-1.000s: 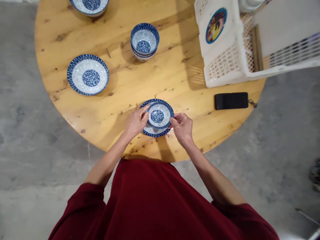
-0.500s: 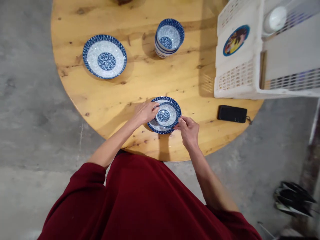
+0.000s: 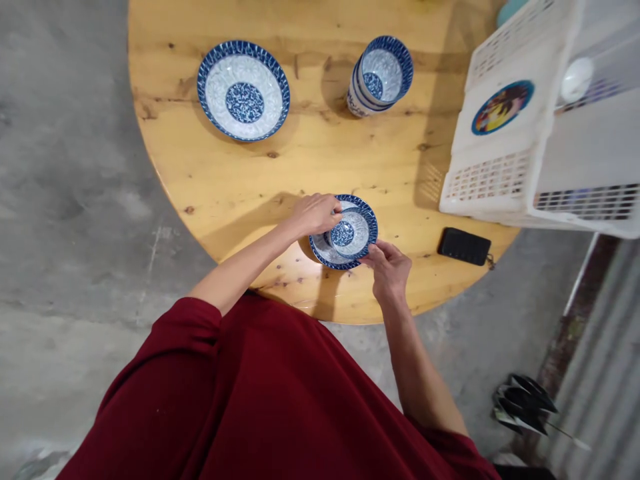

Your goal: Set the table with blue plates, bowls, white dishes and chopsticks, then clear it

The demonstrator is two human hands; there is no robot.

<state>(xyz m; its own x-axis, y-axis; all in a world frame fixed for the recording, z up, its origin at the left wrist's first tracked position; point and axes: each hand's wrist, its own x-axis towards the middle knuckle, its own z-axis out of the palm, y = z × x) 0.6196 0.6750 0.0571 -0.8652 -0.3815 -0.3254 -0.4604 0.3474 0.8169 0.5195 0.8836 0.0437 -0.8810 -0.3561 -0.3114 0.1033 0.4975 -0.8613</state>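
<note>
A small blue-and-white bowl (image 3: 351, 232) sits on a matching plate (image 3: 322, 249) near the front edge of the round wooden table (image 3: 320, 167). My left hand (image 3: 315, 213) grips the bowl's left rim with curled fingers. My right hand (image 3: 387, 267) pinches the bowl's lower right rim. Both hands close on the bowl from opposite sides.
A second blue-and-white plate (image 3: 243, 90) lies at the back left. Stacked bowls (image 3: 380, 75) stand behind the middle. A white plastic crate (image 3: 540, 127) with a round sticker fills the right side. A black phone (image 3: 464, 246) lies by the table's edge. Concrete floor surrounds the table.
The view has swung to the right, so the table shifted left in the picture. Both hands stay on the bowl; the right hand has slipped lower along its rim.
</note>
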